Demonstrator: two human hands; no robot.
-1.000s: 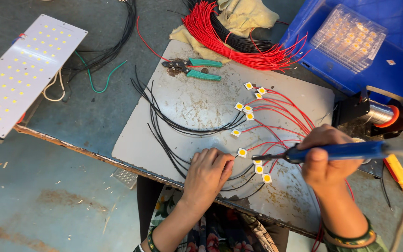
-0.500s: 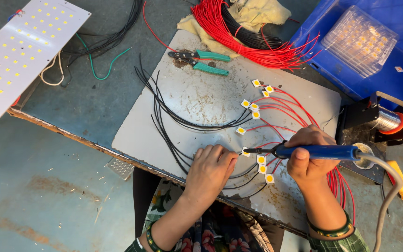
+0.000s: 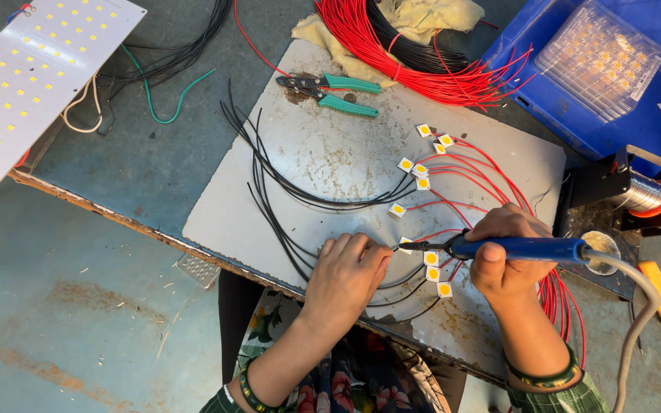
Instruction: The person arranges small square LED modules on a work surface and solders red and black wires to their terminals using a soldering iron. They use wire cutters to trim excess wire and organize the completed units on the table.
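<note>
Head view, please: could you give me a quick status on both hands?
Right hand grips the blue-handled soldering iron, tip at a small square chip. Left hand pins a black wire beside it. Nothing blocking.

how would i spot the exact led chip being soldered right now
Start at the grey metal sheet on the bench. Follow the blue-handled soldering iron in the right hand to its tip. The small square chip there, beside the left hand, is the only one touched.

Bare metal sheet (image 3: pixel 323 164) ahead of my fingers (image 3: pixel 357 248) lies open; black wires (image 3: pixel 269 199) left, red wires (image 3: pixel 483 172) right crowd it.
</note>
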